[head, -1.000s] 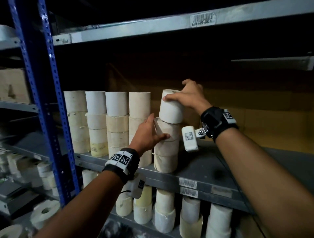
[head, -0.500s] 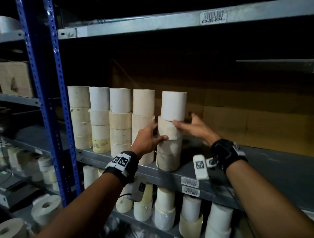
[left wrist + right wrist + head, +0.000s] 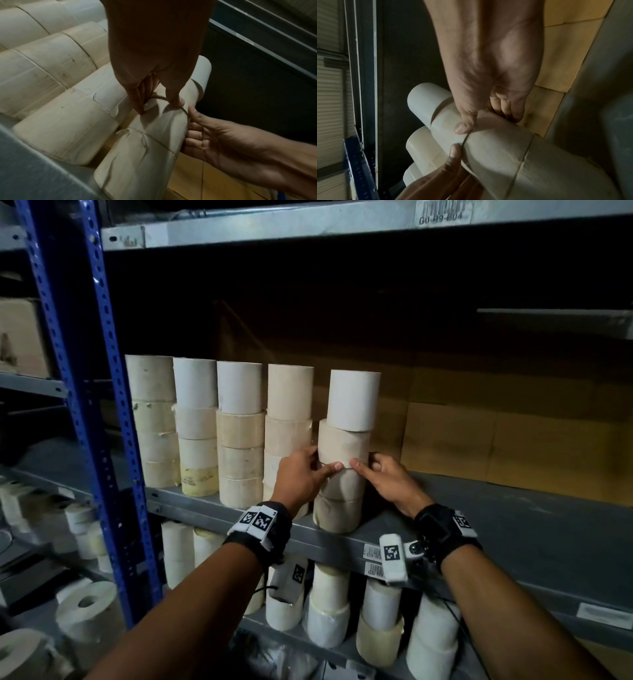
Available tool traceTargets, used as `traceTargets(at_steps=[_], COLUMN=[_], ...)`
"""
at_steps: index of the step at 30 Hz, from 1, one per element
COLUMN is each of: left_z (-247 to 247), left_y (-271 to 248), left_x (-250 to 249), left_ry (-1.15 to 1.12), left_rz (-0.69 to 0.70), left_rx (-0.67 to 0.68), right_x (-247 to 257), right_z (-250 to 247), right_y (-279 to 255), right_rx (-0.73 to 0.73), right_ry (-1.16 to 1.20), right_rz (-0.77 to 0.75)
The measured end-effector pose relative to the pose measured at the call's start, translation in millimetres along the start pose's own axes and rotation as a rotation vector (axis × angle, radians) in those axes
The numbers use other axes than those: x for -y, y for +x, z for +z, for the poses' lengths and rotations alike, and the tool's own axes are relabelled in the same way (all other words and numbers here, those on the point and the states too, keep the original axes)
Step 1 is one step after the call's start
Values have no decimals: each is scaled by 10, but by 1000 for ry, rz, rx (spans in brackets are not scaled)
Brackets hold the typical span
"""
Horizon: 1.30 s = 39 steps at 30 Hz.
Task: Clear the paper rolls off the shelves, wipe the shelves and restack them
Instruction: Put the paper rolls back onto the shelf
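— What are the two hands doing, from where you stand?

— Both are on the same stack of paper rolls (image 3: 342,453), the rightmost one on the grey shelf (image 3: 496,529). The left hand (image 3: 301,477) comes from the left side and the right hand (image 3: 387,481) from the right side. They meet at the seam between the second roll (image 3: 344,441) from the top and the roll under it.

— Do they grip something?

— Yes, the fingers are curled round the stack. The left thumb (image 3: 175,99) lies on the front of the stack and the left fingers (image 3: 137,100) go round its left side. The right thumb (image 3: 464,126) presses on the front too, very near the left thumb, and the right fingers (image 3: 506,108) go round the far side. So the stack sits between the two hands, touching both.

— And the top of this stack?

— A white roll (image 3: 354,400) stands on the second roll, shifted a little to the right, above both hands and free of them.

— What is further away?

— Left of this stack, four other stacks (image 3: 219,429) stand in a row on the same shelf, near a blue upright (image 3: 102,419). Behind, at the back of the shelf, brown cardboard (image 3: 513,446). Under the shelf there are more rolls (image 3: 325,604) on a lower level.
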<state>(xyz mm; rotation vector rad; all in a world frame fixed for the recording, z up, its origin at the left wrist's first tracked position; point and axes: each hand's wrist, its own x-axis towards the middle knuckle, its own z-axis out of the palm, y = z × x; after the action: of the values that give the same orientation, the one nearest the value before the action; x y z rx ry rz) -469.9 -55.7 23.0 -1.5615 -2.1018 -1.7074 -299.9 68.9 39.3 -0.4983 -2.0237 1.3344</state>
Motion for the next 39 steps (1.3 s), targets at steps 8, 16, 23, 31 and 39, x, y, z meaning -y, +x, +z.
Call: traceTargets(at_steps=[8,16,23,31,39], left_z=[3,-134,-170,-144,-235], left_y=[-4,86,250,274,193], left_x=[-32,-115,-566,-611,-689], left_ry=[21,132,159,177,185], left_rz=[-34,-14,1,-5,-19], left_rx=[-28,-21,-77,-97,-32], right_x=[-46,198,538,498,544], right_z=[41,-96,-156,-170,-118], right_y=[36,106,242,329,284], right_rx=[-72,-57,-23,-64,-99], right_ry=[-73,58,197,73,-12], right_rz=[-2,25,32,19,47])
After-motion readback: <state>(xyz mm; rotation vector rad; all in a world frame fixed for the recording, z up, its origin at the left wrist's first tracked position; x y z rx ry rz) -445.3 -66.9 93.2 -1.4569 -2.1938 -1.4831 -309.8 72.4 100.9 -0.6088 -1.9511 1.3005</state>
